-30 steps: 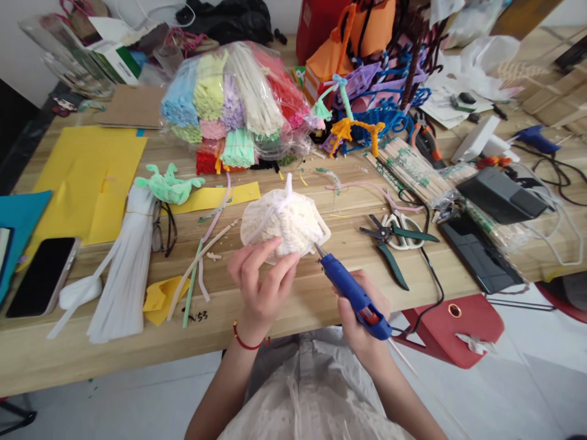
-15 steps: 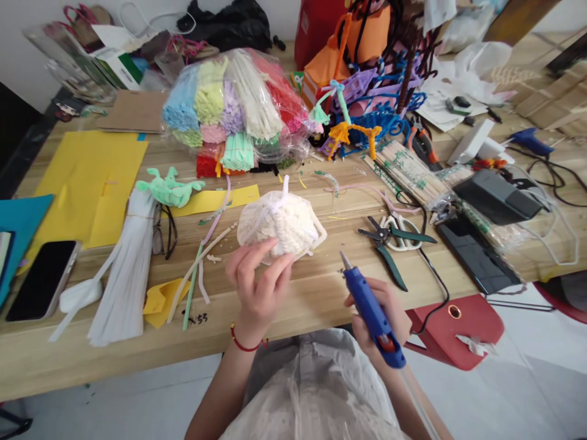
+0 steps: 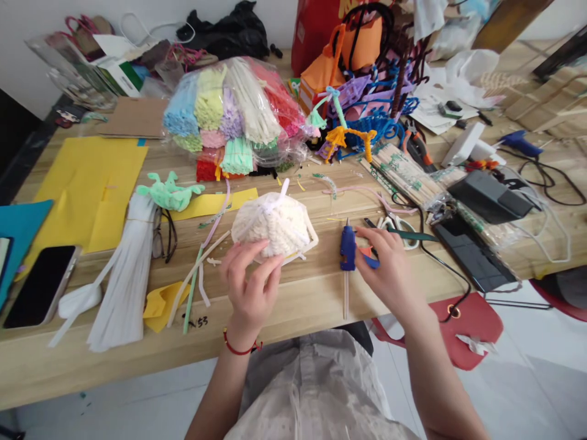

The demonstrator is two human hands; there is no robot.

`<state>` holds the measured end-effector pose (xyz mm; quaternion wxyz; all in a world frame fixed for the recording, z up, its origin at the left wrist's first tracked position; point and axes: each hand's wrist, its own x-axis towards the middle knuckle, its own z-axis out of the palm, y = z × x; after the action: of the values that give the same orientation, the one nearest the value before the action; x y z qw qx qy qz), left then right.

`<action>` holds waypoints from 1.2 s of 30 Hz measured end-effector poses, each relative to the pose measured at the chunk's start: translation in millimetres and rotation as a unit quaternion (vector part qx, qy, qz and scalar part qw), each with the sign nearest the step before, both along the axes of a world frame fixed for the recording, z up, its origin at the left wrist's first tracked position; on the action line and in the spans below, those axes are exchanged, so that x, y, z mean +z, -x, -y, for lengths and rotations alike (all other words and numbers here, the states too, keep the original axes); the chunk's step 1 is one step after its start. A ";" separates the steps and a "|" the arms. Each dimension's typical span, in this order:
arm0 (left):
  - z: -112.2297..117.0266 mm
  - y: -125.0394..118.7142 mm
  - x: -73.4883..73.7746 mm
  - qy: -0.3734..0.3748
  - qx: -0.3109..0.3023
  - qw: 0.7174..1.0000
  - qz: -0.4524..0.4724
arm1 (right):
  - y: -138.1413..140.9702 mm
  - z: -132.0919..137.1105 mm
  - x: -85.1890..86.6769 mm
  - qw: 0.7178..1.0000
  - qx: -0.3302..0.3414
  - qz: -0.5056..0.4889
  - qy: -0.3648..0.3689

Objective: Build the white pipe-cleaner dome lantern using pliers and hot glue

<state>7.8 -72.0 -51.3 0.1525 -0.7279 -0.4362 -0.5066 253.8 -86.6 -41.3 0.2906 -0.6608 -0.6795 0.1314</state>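
Observation:
My left hand pinches the near edge of a cream-white ball of wound pipe cleaners and holds it just above the wooden table. A blue glue gun lies on the table right of the ball, nozzle pointing away, a glue stick sticking out toward me. My right hand rests on the gun's handle, fingers curled loosely over it.
Green-handled pliers and scissors lie just behind my right hand. A bag of coloured pipe cleaners stands at the back. White strips, yellow paper and a phone lie left. A black box and cables sit right.
My right hand drew the glue gun away from the white ball, then moved forward and laid it down on the table. The left hand kept hold of the ball.

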 end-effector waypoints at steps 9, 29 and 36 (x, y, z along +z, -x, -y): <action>-1.3 -0.2 1.8 -0.004 -0.003 1.000 -0.002 | 68.6 -18.8 21.3 0.801 -0.024 -0.588 0.112; -1.5 -16.5 -2.0 0.027 0.032 0.998 0.051 | 65.4 -26.4 27.3 0.761 0.014 -0.622 0.185; -2.2 -19.3 -6.2 0.048 0.016 0.993 0.105 | 65.6 -26.8 29.0 0.759 0.025 -0.623 0.188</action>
<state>27.1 -69.8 -57.5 0.0784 -0.6701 -0.4850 -0.5563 188.2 -59.9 -12.3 0.5159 -0.4574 -0.3268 0.6464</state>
